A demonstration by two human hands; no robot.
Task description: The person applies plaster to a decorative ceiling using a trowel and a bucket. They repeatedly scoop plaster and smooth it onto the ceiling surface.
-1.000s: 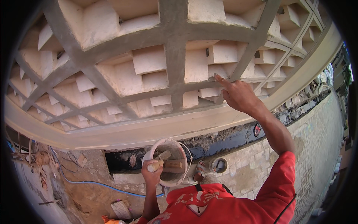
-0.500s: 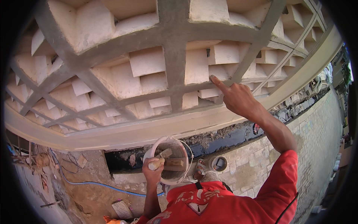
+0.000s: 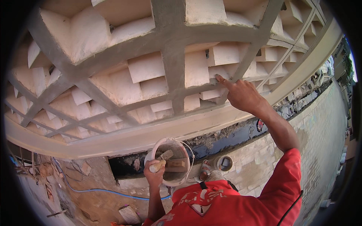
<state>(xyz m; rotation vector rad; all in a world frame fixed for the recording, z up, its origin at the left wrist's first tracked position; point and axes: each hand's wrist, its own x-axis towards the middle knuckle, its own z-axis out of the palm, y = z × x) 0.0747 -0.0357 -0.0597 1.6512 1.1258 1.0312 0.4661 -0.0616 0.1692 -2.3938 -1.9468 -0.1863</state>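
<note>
My right hand reaches up to the pale block lattice wall. Its index finger is stretched out, the tip touching a lower edge of one recess, while the other fingers curl; nothing shows in it. Grey mortar bands run between the recesses. At the lower middle, my left hand is closed at the left rim of a white bucket. Against its fingers lies a pale, rounded handle-like piece. Inside the bucket are a flat wooden piece and another tool, partly hidden.
A smaller bucket stands on the paving near my foot. Between wall and paving runs a dark trench. A blue hose crosses the dirt at left, near a loose block.
My right fingertip has slid slightly right along the recess edge. My left hand stays at the bucket. The whole view has shifted a little.
</note>
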